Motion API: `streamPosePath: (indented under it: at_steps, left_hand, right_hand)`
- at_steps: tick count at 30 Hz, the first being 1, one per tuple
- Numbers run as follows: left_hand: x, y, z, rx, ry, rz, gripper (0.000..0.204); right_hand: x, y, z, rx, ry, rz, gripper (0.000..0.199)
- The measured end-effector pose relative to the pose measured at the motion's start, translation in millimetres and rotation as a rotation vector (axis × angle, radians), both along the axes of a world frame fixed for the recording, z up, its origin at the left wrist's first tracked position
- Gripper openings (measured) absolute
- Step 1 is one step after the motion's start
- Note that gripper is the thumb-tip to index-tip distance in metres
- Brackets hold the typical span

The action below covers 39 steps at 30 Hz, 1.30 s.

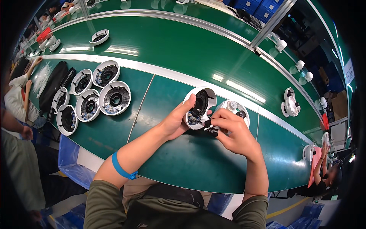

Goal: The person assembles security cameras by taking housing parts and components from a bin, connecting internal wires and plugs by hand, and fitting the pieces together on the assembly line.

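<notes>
My left hand (178, 121) grips a round white dome housing (202, 105), tilted on its edge with its dark inside facing me. My right hand (232, 131) pinches a small black part (211, 129) with a white tip at the housing's lower rim. Behind my right hand lies a second white round piece (237, 110) with small parts on it. A blue band (121, 168) circles my left forearm.
Several white housings (114, 98) sit grouped at the left of the green bench (167, 49), beside a black bag (53, 86). One more housing (100, 37) lies on the far belt, and a white assembly (290, 103) stands at the right. Other people work at both sides.
</notes>
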<state>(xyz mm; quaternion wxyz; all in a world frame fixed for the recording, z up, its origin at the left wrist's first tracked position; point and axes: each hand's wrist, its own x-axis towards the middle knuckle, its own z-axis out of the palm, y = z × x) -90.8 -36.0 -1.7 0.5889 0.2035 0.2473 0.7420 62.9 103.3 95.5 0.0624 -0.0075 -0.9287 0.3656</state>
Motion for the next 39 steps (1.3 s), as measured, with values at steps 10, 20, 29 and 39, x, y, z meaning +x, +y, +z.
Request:
streamPosePath:
  at_steps: [10, 20, 29, 39]
  left_hand:
    - [4, 2, -13, 0.035, 0.044, -0.010, 0.079]
    - [9, 5, -13, 0.089, 0.342, 0.108, 0.103]
    - [13, 7, -8, 0.132, 0.508, 0.142, 0.110]
    - [25, 14, -12, 0.050, 0.157, 0.060, 0.087]
  right_hand:
    - [-9, -11, -39, 0.551, 0.289, 0.041, 0.021]
    - [-13, -10, -46, 0.721, 0.345, 0.085, 0.018]
    - [-4, -10, -39, 0.670, 0.271, 0.077, 0.016]
    - [4, -7, -31, 0.355, 0.361, -0.098, 0.021]
